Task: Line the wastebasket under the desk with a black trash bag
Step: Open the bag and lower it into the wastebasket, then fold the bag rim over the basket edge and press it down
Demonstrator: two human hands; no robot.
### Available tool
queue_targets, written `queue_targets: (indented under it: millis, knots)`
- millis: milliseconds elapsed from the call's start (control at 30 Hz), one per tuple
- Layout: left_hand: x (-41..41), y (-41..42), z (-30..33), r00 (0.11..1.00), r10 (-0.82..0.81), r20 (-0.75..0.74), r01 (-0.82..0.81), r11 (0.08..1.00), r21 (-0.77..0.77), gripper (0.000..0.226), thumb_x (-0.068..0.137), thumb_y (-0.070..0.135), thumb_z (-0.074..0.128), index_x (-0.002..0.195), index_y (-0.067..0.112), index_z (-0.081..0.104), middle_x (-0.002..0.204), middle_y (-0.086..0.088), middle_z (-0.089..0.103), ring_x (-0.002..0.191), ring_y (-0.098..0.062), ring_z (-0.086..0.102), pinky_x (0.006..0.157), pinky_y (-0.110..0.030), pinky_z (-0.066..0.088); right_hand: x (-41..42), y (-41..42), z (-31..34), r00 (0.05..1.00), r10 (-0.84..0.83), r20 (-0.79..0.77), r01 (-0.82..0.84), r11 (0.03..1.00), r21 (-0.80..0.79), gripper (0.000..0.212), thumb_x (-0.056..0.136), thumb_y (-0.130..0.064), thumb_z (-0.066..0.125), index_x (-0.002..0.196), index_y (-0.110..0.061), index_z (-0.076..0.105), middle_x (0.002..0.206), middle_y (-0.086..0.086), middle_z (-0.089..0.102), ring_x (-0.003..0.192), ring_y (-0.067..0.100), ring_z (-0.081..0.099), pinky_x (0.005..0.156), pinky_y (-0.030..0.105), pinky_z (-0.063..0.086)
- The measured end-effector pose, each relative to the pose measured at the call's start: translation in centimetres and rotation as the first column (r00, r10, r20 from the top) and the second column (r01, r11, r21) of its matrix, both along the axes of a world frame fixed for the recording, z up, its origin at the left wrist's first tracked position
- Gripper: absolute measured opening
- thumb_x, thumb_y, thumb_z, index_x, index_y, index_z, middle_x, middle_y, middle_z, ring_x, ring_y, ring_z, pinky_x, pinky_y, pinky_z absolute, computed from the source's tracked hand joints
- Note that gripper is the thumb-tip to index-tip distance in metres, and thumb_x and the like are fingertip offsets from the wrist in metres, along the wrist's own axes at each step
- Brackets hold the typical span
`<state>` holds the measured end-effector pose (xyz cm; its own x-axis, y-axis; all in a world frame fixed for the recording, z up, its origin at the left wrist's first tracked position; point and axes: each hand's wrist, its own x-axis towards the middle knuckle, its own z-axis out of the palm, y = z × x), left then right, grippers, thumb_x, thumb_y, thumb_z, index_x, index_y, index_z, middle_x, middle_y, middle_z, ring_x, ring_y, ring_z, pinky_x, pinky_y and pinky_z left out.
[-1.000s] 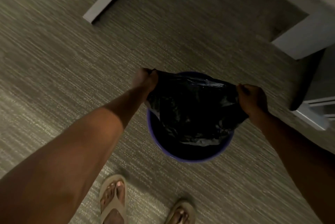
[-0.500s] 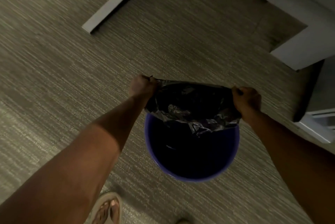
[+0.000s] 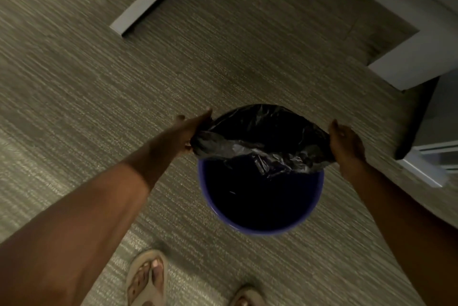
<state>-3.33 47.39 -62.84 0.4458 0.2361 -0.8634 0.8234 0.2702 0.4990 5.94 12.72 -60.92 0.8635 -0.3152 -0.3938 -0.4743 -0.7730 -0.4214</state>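
Observation:
A round blue wastebasket (image 3: 262,229) stands on the carpet in front of me. A black trash bag (image 3: 260,137) is stretched over the far half of its rim, its mouth pulled wide. My left hand (image 3: 192,127) grips the bag's edge at the basket's left side. My right hand (image 3: 345,141) holds the bag's edge at the right side. The near part of the blue rim is bare. The bag's lower part hangs inside the dark basket and is hard to make out.
Grey carpet (image 3: 74,82) covers the floor. A white desk foot (image 3: 141,12) lies at the upper left and a white desk leg (image 3: 416,68) at the right, with a white unit (image 3: 431,157) beside it. My sandalled feet (image 3: 146,278) stand near the bottom edge.
Both hands have spread the bag's mouth wider and pushed it down over the basket's far rim. The view has tilted back, and my feet show again.

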Motion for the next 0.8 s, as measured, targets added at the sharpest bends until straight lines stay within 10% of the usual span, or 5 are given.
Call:
queue_targets:
  millis: [133, 200, 400, 533, 800]
  knots:
    - [-3.1, -0.8, 0.6, 0.922, -0.271, 0.277, 0.025, 0.756, 0.655, 0.083, 0.087, 0.061, 0.067, 0.157, 0.027, 0.036, 0.163, -0.011, 0.031, 0.146, -0.034, 0.037, 0.112, -0.05, 0.043, -4.3, -0.7, 2.1, 0.846, 0.332, 0.418, -0.357, 0.934, -0.019, 0.046, 0.1, -0.03, 0.06, 0.144, -0.019, 0.056, 0.144, 0.013, 0.056, 0.132, 0.031, 0.054, 0.097, 0.038, 0.047]
    - [-5.0, -1.2, 2.2, 0.621, -0.695, 0.364, 0.007, 0.469, 0.883, 0.054, 0.099, 0.039, 0.055, 0.15, 0.024, 0.049, 0.159, -0.011, 0.042, 0.145, -0.036, 0.04, 0.113, -0.055, 0.038, -6.1, -1.1, 2.4, 0.676, 0.592, 0.439, -0.626, 0.775, -0.08, 0.042, 0.097, -0.026, 0.054, 0.136, -0.015, 0.064, 0.136, 0.009, 0.063, 0.132, 0.031, 0.052, 0.102, 0.047, 0.049]
    - [-10.2, -2.9, 3.3, 0.096, -0.994, 0.059, 0.252, 0.082, 0.964, 0.044, 0.077, 0.032, 0.063, 0.12, 0.027, 0.071, 0.125, 0.002, 0.068, 0.136, -0.031, 0.052, 0.112, -0.06, 0.033, -10.5, -3.1, 2.0, 0.542, 0.798, 0.264, -0.797, 0.588, -0.137, 0.032, 0.095, -0.036, 0.049, 0.106, -0.017, 0.073, 0.113, 0.002, 0.072, 0.13, 0.034, 0.058, 0.105, 0.056, 0.046]
    - [-13.6, -2.3, 1.5, 0.063, -0.996, -0.057, 0.246, -0.04, 0.968, 0.027, 0.076, 0.029, 0.071, 0.102, 0.024, 0.073, 0.117, -0.001, 0.068, 0.136, -0.03, 0.051, 0.115, -0.062, 0.032, -13.6, -5.0, 2.4, 0.549, 0.787, 0.282, -0.787, 0.6, -0.145, 0.035, 0.091, -0.047, 0.063, 0.092, -0.013, 0.069, 0.115, 0.006, 0.065, 0.131, 0.025, 0.054, 0.108, 0.035, 0.044]
    - [-18.9, -3.1, 0.0, 0.294, -0.953, 0.071, 0.144, 0.118, 0.982, 0.023, 0.08, 0.019, 0.075, 0.102, 0.012, 0.077, 0.119, -0.016, 0.068, 0.126, -0.041, 0.057, 0.102, -0.054, 0.043, -18.8, -7.1, -0.7, 0.675, 0.709, 0.203, -0.705, 0.701, -0.105, 0.072, 0.078, -0.029, 0.087, 0.139, -0.017, 0.052, 0.151, 0.009, 0.044, 0.129, 0.029, 0.058, 0.074, 0.039, 0.064]
